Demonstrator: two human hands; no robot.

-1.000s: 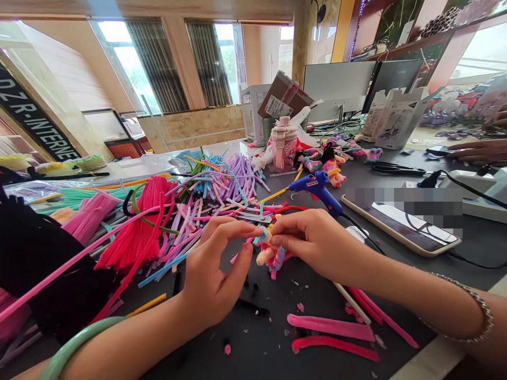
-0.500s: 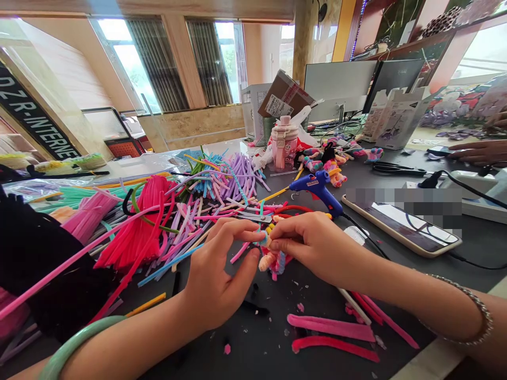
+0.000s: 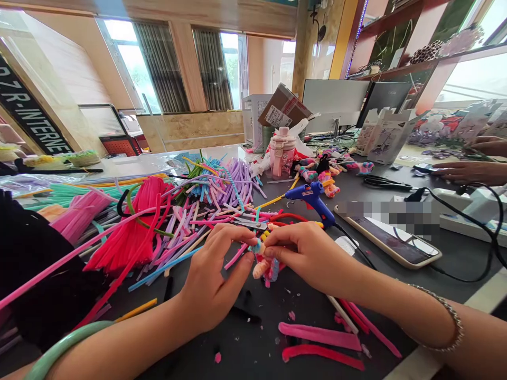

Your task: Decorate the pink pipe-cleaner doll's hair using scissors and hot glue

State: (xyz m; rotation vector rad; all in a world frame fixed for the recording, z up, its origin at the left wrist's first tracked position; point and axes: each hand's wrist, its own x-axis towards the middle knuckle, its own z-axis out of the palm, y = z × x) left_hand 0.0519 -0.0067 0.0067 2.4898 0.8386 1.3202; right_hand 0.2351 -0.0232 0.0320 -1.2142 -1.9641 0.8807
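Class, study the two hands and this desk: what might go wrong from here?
The fuzzy figure, pinched by the right hand, could slip. The left hand might brush the scissors just beyond it. A sweep of the right forearm could snag the nearby cord of the glue gun.

Over a dark table (image 3: pixel 178 351), the right hand (image 3: pixel 309 256) pinches a small fuzzy multicoloured piece (image 3: pixel 260 269) between thumb and fingers, while the left hand (image 3: pixel 212 277) has its forefinger at the pale blue part; whether it grips cannot be told. Scissors (image 3: pixel 259 226) lie just on the far side of the fingers, with a blue glue gun (image 3: pixel 312 199) and a phone (image 3: pixel 396 245) to the right. Hot pink stems (image 3: pixel 134 227) are bundled at left, lilac stems (image 3: pixel 235 179) farther off. A pink strip (image 3: pixel 320 336) and a red strip (image 3: pixel 322 356) lie near, while a pink bottle (image 3: pixel 281 155) stands far, before a tilted cardboard box (image 3: pixel 287 108)
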